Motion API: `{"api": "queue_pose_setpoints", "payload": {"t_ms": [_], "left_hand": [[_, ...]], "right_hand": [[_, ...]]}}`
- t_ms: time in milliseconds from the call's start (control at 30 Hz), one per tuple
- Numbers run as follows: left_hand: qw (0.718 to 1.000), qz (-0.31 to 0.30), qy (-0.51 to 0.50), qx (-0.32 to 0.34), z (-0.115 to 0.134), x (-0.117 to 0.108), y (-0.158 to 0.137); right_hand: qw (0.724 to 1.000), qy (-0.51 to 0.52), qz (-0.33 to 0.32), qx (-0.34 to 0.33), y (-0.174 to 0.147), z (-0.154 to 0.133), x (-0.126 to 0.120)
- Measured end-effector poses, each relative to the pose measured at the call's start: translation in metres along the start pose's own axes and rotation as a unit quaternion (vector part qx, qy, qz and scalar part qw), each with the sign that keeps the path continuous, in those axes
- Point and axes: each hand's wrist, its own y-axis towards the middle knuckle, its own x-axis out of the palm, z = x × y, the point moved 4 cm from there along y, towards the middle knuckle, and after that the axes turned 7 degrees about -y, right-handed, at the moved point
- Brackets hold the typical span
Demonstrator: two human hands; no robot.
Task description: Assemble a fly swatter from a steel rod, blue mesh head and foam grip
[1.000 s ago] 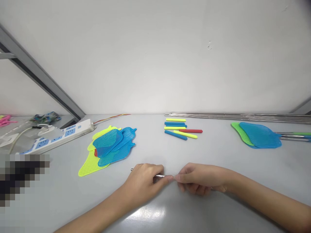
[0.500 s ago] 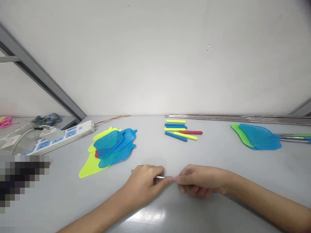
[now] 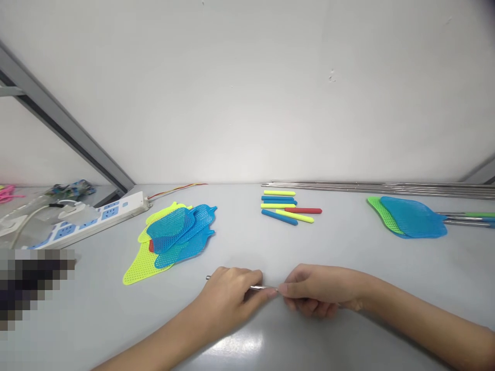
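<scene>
A thin shiny metal rod [image 3: 260, 287] lies crosswise low in the middle of the head view. My left hand [image 3: 231, 291] is closed around it, and the rod's left end pokes out beyond the knuckles. At the other end, the fingertips of my right hand [image 3: 311, 289] are pinched together on the rod's tip, which they partly hide. My two hands are close together, just above the grey table [image 3: 340, 247]. Beyond them lie several loose plastic handles, among them a red handle [image 3: 309, 211] and a blue handle [image 3: 279, 217].
Blue and yellow mesh swatter heads [image 3: 181, 232] are piled at left. Swatters with rods attached [image 3: 415, 217] lie at right. Several long metal rods [image 3: 379, 187] run along the wall. A power strip [image 3: 116, 214] sits at far left, near a pixelated dark patch.
Both hands keep hold of the rod and have shifted very slightly lower in view. A little more of the rod shows between them. The things on the table stay put.
</scene>
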Motion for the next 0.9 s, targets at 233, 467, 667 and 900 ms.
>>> {"api": "queue_pose_setpoints", "payload": {"t_ms": [233,467,667,900], "left_hand": [[0.999,-0.015,0.01,0.027,-0.0005,0.0008,-0.0002],[0.999,-0.018,0.02,0.028,-0.0015,-0.0002,0.0011],[0.999,-0.015,0.019,0.035,-0.0005,-0.002,0.0014],[0.999,-0.009,0.025,0.041,-0.0003,-0.0013,0.0011]], "right_hand": [[1.0,0.0,0.002,0.003,0.0003,0.0028,0.0005],[1.0,0.002,0.0,0.003,-0.0016,0.0009,0.0019],[1.0,-0.001,0.004,0.005,-0.0012,-0.0002,0.0006],[1.0,0.006,-0.007,0.002,-0.0016,-0.0009,0.0008]]}}
